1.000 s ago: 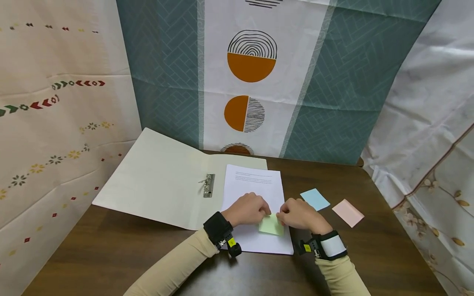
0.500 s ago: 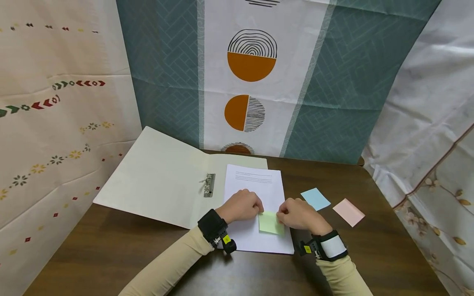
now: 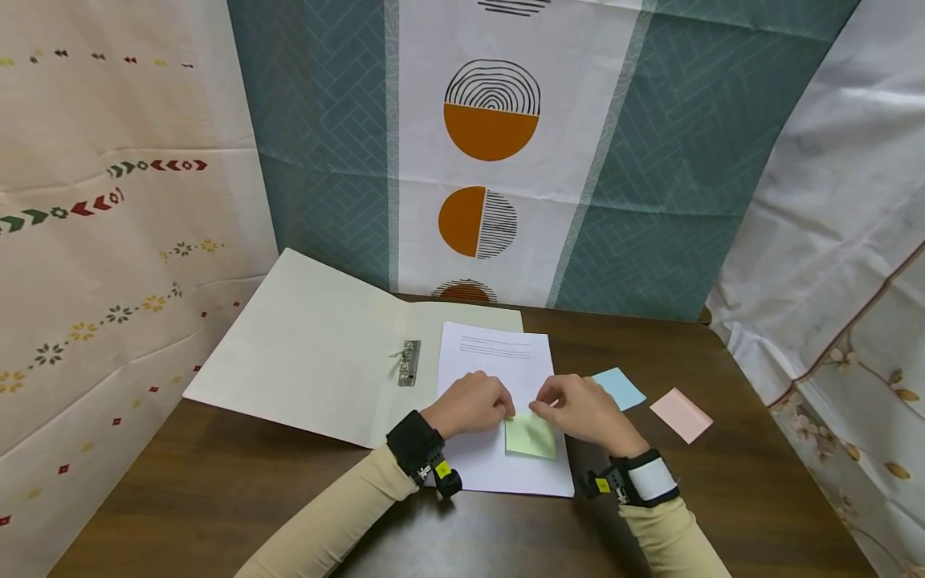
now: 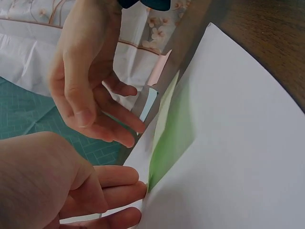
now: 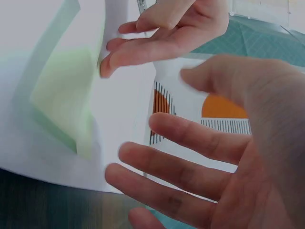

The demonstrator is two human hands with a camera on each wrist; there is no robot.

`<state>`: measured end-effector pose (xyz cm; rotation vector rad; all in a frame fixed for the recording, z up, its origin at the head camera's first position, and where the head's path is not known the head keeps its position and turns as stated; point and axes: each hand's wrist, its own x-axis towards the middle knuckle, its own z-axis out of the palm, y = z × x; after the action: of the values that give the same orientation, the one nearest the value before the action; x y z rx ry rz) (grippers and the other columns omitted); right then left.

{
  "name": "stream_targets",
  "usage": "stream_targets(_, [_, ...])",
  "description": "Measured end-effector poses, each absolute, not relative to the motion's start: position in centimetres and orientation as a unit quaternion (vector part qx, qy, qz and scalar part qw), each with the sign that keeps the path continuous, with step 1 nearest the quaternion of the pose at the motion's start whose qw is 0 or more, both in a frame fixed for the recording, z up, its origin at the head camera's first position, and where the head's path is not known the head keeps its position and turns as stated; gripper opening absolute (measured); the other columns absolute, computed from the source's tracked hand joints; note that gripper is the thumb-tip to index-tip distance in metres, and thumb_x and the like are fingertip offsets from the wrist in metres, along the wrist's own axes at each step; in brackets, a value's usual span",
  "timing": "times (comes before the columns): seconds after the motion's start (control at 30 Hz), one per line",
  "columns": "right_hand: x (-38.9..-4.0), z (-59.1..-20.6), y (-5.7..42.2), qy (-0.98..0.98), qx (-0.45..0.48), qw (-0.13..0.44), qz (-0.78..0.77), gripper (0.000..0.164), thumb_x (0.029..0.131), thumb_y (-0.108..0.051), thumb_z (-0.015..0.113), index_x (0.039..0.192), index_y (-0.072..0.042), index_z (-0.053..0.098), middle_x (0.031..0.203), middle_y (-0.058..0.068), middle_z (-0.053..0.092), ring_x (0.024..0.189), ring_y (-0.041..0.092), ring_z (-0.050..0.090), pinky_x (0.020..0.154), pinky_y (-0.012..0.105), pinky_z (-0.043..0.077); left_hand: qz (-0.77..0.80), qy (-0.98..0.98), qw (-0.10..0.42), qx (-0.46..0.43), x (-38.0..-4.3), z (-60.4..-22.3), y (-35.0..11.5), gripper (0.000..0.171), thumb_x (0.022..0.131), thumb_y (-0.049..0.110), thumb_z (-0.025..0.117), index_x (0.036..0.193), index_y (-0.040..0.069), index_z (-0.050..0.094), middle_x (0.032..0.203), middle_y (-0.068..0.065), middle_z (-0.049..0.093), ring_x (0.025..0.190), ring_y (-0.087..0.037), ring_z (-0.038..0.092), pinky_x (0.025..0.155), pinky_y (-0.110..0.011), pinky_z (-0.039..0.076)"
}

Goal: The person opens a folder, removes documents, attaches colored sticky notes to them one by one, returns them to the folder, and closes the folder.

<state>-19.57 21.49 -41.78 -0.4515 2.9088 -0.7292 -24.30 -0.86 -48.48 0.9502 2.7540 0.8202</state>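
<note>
A pale green sticky note point(image 3: 531, 437) lies on the lower right of a white printed sheet point(image 3: 499, 373), its free end lifted off the paper. With a fingertip, my left hand point(image 3: 471, 403) touches the note's upper left corner, fingers fairly straight in the left wrist view. Just above the note's upper right side hovers my right hand point(image 3: 584, 408). Its fingers are spread and hold nothing, as the right wrist view shows point(image 5: 190, 167). Beneath the sheets is an open white binder point(image 3: 311, 353) with a metal ring clip point(image 3: 408, 363).
Right of the paper, a light blue sticky note point(image 3: 621, 389) lies partly behind my right hand. Farther right is a pink sticky note point(image 3: 682, 415). All rest on a dark wooden table point(image 3: 751, 482). Patterned cloths point(image 3: 325, 160) hang behind and at both sides.
My left hand has shifted left along the note's top edge to its corner. My right hand has let go of the note's right corner and risen slightly, its fingers opening.
</note>
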Motion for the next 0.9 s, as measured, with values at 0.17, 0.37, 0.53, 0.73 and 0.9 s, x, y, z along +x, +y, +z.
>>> stream_targets(0.17, [-19.7,-42.0,22.2,0.96,-0.135,0.044,-0.241,0.031,0.098,-0.041,0.084,0.109,-0.012,0.083,0.112,0.008,0.085,0.097,0.022,0.077,0.075,0.036,0.059,0.271,0.906,0.053,0.32,-23.8,-47.9,-1.0,0.03,0.1,0.007,0.065,0.101,0.019,0.092,0.098,0.006,0.087,0.067,-0.006,0.05,0.061,-0.023,0.036])
stream_targets(0.37, [-20.0,-42.1,23.7,0.962,-0.131,0.042,-0.235,0.041,0.098,-0.045,0.083,0.118,-0.01,0.08,0.12,0.012,0.084,0.104,0.025,0.079,0.081,0.042,0.063,0.27,0.914,0.076,0.294,-22.2,-45.3,-0.9,0.027,0.102,0.003,0.066,0.103,0.013,0.092,0.1,-0.001,0.088,0.066,-0.006,0.05,0.062,-0.021,0.034])
stream_targets(0.53, [-20.1,-42.1,25.1,0.964,-0.13,0.037,-0.23,0.037,0.099,-0.043,0.083,0.115,-0.01,0.08,0.12,0.011,0.084,0.108,0.029,0.079,0.089,0.049,0.065,0.27,0.914,0.072,0.294,-22.2,-45.2,-0.9,0.027,0.102,0.003,0.067,0.102,0.014,0.092,0.1,0.0,0.088,0.067,-0.006,0.05,0.063,-0.021,0.035])
stream_targets(0.73, [-19.9,-41.8,26.9,0.973,-0.095,0.041,-0.207,0.042,0.099,-0.049,0.081,0.122,-0.013,0.079,0.129,0.012,0.082,0.113,0.032,0.077,0.085,0.049,0.063,0.274,0.912,0.067,0.297,-22.3,-45.5,-0.9,0.026,0.102,0.003,0.067,0.1,0.013,0.092,0.099,-0.001,0.088,0.066,-0.007,0.05,0.064,-0.021,0.034])
stream_targets(0.9, [-19.7,-41.6,28.4,0.977,-0.08,0.041,-0.195,0.05,0.099,-0.051,0.081,0.127,-0.011,0.078,0.133,0.015,0.08,0.115,0.035,0.078,0.084,0.05,0.063,0.285,0.903,0.042,0.32,-22.5,-45.8,-1.1,0.029,0.1,0.001,0.064,0.098,0.012,0.092,0.095,-0.001,0.088,0.062,-0.005,0.045,0.06,-0.022,0.032])
